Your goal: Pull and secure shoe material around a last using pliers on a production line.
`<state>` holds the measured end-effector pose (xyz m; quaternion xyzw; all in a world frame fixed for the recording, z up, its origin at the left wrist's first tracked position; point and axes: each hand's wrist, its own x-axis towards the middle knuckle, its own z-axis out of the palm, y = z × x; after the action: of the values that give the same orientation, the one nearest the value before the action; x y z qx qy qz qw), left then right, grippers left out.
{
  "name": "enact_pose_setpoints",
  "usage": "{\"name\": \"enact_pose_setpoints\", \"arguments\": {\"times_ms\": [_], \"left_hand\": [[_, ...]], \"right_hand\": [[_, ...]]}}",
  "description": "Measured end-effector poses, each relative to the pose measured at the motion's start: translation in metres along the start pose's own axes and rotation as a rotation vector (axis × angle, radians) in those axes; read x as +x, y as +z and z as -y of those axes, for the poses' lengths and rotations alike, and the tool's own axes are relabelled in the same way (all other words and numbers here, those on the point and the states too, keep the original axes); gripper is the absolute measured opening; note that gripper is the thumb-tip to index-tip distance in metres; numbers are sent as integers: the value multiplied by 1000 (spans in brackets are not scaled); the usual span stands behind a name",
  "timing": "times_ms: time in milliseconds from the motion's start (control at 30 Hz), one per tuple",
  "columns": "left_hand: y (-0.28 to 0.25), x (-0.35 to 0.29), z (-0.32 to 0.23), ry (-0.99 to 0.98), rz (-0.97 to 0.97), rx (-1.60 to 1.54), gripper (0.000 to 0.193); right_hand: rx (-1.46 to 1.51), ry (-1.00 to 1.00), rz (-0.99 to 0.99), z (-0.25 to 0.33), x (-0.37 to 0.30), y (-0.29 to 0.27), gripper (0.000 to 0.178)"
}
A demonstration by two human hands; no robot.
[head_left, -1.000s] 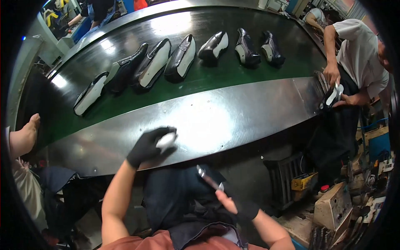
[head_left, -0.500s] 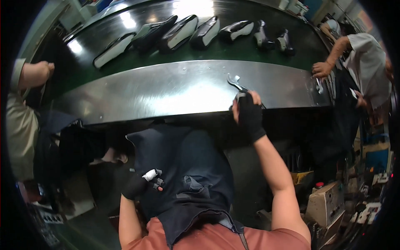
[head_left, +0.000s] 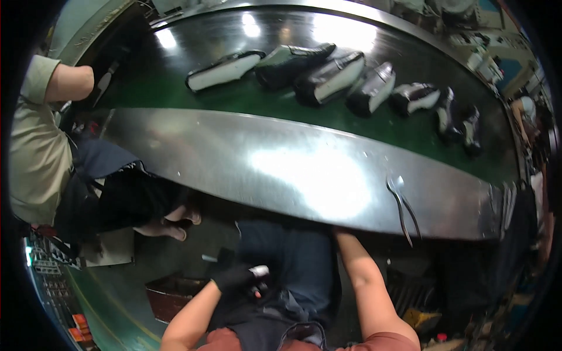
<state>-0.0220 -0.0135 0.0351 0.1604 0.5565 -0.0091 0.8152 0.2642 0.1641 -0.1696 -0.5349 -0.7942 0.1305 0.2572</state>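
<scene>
My left hand (head_left: 237,278), in a black fingerless glove with white wrapping on a finger, is curled low in front of my apron. A small pale end (head_left: 209,258) of something sticks out beside it; what the hand grips is blurred. My right forearm (head_left: 363,275) reaches under the near edge of the metal ledge (head_left: 234,140), which hides the right hand. Lasting pliers (head_left: 401,205) lie on the right part of this ledge, handles toward me and over its edge. Beyond it, several black shoes (head_left: 331,82) with pale undersides lie in a row on the green belt (head_left: 234,102).
Another person (head_left: 41,146) stands close at the left, an arm by the belt. Below the ledge on the left is a brown box (head_left: 175,295) on the floor. A person (head_left: 527,117) works at the far right. Dark cloth (head_left: 521,216) hangs at the ledge's right end.
My right hand has let go of the lasting pliers, leaving them on the ledge, and has gone under its edge. The view has turned, and the shoes appear farther right.
</scene>
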Motion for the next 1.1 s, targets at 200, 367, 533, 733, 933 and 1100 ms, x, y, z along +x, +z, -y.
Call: {"name": "enact_pose_setpoints", "arguments": {"times_ms": [200,367,533,733,933,1100], "left_hand": [[-31,41,-10,-237,11,12,56],[-46,74,-11,126,-7,307,47],[-61,109,17,546,-200,1016,49],[-60,119,9,318,-74,941,51],[-30,103,-16,-142,236,214,47],[-19,105,16,55,250,-101,40]], "right_hand": [[139,-135,-39,5,137,93,37],[247,-165,-52,14,189,180,38],[299,-156,-55,13,205,229,38],[312,-144,-56,-1,199,243,39],[315,-189,-31,-1,198,224,39],[345,-307,21,27,212,212,40]]}}
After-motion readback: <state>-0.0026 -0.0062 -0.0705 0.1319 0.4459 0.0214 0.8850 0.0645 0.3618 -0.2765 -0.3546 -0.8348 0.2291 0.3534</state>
